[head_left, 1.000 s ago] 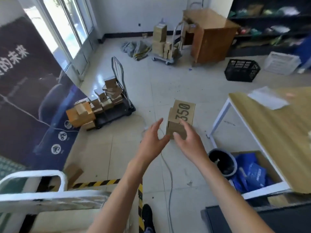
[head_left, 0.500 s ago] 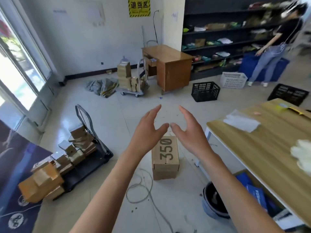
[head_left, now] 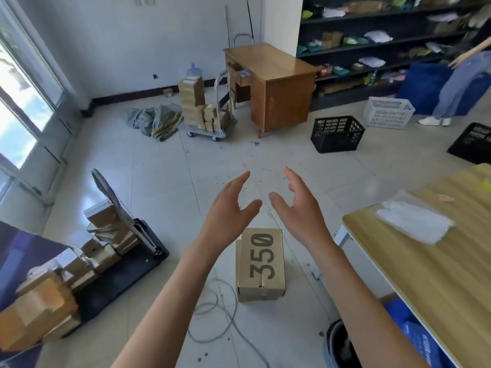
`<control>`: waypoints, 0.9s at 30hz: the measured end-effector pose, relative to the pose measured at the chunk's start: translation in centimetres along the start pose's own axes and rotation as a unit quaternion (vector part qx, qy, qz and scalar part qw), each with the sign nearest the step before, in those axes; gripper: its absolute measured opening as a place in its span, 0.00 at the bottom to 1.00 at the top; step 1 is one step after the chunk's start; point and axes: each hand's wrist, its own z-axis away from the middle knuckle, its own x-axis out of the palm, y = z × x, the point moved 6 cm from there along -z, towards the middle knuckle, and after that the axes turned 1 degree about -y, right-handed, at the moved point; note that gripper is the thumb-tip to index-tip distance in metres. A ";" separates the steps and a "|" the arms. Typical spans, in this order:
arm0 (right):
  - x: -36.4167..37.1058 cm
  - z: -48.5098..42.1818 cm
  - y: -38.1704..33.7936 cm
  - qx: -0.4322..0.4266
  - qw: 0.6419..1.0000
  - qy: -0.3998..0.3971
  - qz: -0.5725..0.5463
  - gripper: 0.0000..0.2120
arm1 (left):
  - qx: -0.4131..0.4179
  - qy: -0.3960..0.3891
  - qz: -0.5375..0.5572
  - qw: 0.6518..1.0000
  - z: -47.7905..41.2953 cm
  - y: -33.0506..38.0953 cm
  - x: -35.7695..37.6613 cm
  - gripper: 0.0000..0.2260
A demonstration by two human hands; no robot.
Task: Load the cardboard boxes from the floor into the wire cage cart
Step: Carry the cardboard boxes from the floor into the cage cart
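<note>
1. The box (head_left: 261, 264) marked 350 lies flat on the floor (head_left: 159, 181), its long axis running away from the camera.
2. Left hand (head_left: 228, 208) and right hand (head_left: 297, 208) hover above it, fingers spread, palms facing, holding nothing.
3. Bare tiles lie beyond the box; a loose cable (head_left: 212, 312) coils just left.
4. A flat cart (head_left: 119, 274) of boxes stands further left, a wooden surface (head_left: 425, 274) to the right.

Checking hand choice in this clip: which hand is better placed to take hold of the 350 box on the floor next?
Roughly even, with a slight edge to the left hand: it overlaps the box's upper left corner in the view. The right hand is open too, above its right edge. Neither touches it.
</note>
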 end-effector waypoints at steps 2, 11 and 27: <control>1.1 -2.8 1.3 0.007 1.000 -0.014 0.001 0.32 | -0.013 -0.008 0.001 1.000 -2.9 -1.9 0.7 0.30; 7.7 -13.2 12.4 0.129 0.991 -0.039 0.018 0.30 | -0.102 -0.063 0.022 0.993 -15.4 -15.4 7.0 0.29; 22.4 -16.6 47.9 0.393 0.918 -0.058 0.014 0.29 | -0.404 -0.207 0.038 0.890 -14.7 -48.0 32.4 0.31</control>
